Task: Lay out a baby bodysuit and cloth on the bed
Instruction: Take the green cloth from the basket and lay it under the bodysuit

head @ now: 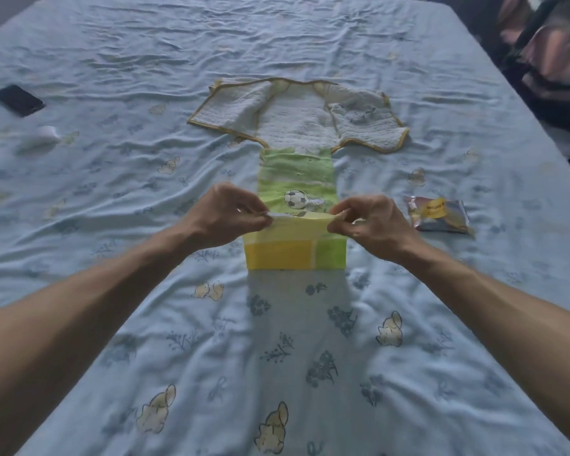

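A white quilted baby bodysuit (293, 121) with mustard trim lies spread open and flat on the light blue bed sheet (277, 340). A green and yellow cloth (297, 179) with a football print runs from the bodysuit's lower edge toward me. Its near end is folded over, showing a yellow and green panel (293, 255). My left hand (226, 215) pinches the fold's left corner. My right hand (364, 220) pinches the right corner. Both hold that edge slightly above the sheet.
A black phone (18, 100) lies at the far left of the bed, with a small white object (42, 137) nearer me. A small printed plastic packet (439, 214) rests to the right of my right hand. Dark clutter lies beyond the bed's right edge.
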Tool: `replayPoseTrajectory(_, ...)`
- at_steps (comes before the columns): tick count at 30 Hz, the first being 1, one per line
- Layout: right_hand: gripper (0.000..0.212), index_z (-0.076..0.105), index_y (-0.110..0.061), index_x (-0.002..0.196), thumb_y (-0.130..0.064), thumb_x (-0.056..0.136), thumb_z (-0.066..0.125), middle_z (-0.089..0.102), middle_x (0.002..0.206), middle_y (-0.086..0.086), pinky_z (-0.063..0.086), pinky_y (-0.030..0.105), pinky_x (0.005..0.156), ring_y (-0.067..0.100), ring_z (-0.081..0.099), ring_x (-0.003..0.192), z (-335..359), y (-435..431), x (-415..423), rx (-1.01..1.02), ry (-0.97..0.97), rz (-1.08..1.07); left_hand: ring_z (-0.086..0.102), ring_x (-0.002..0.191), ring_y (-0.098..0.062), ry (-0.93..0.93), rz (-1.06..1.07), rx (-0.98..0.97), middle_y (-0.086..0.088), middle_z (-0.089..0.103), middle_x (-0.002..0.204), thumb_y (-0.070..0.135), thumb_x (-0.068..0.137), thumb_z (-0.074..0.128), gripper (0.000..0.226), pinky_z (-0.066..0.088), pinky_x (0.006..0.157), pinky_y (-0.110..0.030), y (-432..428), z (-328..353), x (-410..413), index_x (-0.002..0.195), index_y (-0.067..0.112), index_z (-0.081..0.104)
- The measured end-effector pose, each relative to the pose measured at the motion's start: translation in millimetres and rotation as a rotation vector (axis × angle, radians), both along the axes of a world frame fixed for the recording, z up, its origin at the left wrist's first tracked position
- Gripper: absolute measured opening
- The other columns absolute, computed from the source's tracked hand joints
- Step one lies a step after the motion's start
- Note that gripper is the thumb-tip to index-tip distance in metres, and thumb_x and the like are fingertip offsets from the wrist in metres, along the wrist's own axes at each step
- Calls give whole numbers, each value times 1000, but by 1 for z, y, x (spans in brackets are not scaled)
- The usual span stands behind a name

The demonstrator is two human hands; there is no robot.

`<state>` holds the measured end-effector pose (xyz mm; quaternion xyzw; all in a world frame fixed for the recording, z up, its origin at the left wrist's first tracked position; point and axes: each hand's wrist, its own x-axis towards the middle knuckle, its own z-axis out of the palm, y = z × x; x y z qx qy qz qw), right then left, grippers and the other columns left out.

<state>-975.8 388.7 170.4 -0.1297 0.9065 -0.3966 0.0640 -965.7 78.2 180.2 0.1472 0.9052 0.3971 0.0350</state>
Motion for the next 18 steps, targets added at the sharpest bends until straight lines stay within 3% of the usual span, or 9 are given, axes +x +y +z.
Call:
replayPoseTrajectory(3,10,84,-22,91,-24,82,88,77,79,-12,49,10,69,0,71,76,4,2,41,-2,-2,43,74,77,6,-17,33,26,9,80,88,29,83,87,19,64,77,-25,6,5,39,97,16,85)
replayPoseTrajectory(7,8,85,-25,88,-25,81,88,78,81,-12,48,10,69,3,72,78,-9,4,97,-28,6,53,76,79,4,-81,27,33,10,82,89,25,84,87,13,65,79,-29,10,-2,88,96,18,86)
replayPoseTrajectory(10,7,85,-26,87,-26,81,89,78,81,-9,52,18,67,9,73,74,-32,5,132,-23,-34,54,75,80,4,-146,-16,15,13,81,87,23,85,85,10,65,78,-28,8,-21,122,94,20,86)
replayPoseTrajectory(15,11,85,-17,89,-14,79,90,79,82,-3,46,7,69,6,69,74,-74,7,168,67,-11,115,76,80,-8,-168,-105,-38,11,81,87,23,85,83,6,62,77,-36,0,-79,166,90,25,86)
replayPoseTrajectory(18,13,84,-16,92,-9,81,85,79,87,1,57,27,75,14,72,77,-103,3,176,149,27,180,75,85,-11,-91,-121,-64,6,81,94,14,85,84,8,61,79,-39,1,-113,185,88,21,85)
